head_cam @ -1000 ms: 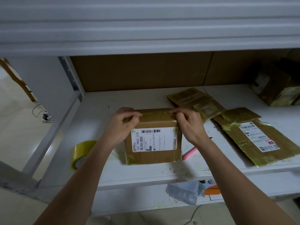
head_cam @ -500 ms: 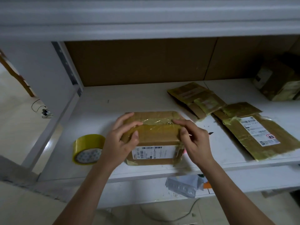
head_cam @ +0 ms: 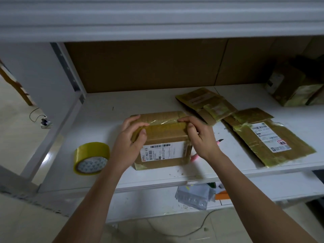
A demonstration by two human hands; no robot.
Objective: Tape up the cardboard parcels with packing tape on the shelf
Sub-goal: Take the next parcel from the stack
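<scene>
Cardboard, brown and glossy with tape, makes up the small parcel (head_cam: 162,137) standing near the front edge of the white shelf (head_cam: 105,109). A strip of clear yellowish tape runs along the parcel's top, across its seam, and wrinkles in the middle. On the face turned toward the camera sits a white shipping label (head_cam: 162,152) with a barcode and printed text; more tape wraps the lower corners.

Whether the parcel holds anything cannot be told, as it is closed.

Left hand (head_cam: 129,142) grips the parcel's left end, fingers curled over the top edge and thumb pressed on the near face. Right hand (head_cam: 201,135) holds the right end, its fingers bent and pinching at the tape's end on the top corner.

Left of the parcel, apart from it, a roll of yellow packing tape (head_cam: 91,157) lies tilted on the shelf. Just right of the parcel, a pink utility knife (head_cam: 219,142) pokes out from behind the right hand. Farther right lie flat taped cardboard mailers (head_cam: 270,137), one with a white label. Beyond them, in the shelf's back corner, stands another taped box (head_cam: 292,86).
</scene>
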